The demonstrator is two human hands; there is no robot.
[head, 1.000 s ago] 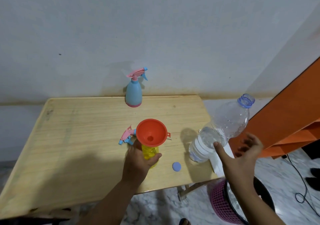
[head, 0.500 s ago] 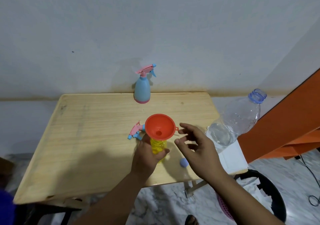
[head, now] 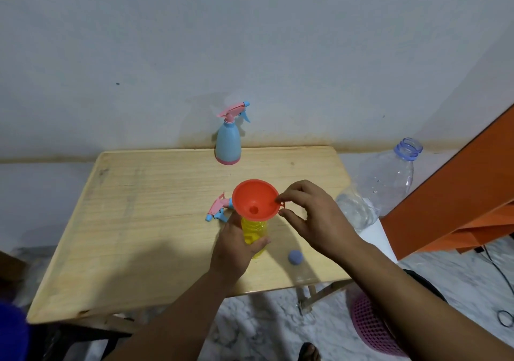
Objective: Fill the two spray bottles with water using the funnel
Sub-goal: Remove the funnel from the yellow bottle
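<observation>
A yellow spray bottle (head: 254, 230) stands uncapped near the middle of the wooden table (head: 133, 221), with my left hand (head: 236, 249) wrapped around its body. An orange funnel (head: 254, 200) sits in its neck. My right hand (head: 311, 221) pinches the small tab on the funnel's right rim between thumb and forefinger. The bottle's pink-and-blue spray head (head: 218, 210) lies on the table just left of it. A second, light-blue spray bottle (head: 228, 143) with its pink trigger head on stands at the table's far edge. An open clear water bottle (head: 381, 188) stands to the right, partly filled.
A small blue cap (head: 295, 257) lies on the table near the front right. The water bottle rests on a white surface (head: 378, 235) beside the table. An orange cabinet (head: 459, 202) is at the right, a pink mesh bin (head: 372, 330) on the floor below.
My right hand has left the water bottle, which now stands by itself, and has moved left to the funnel's rim. My left hand has kept hold of the yellow bottle.
</observation>
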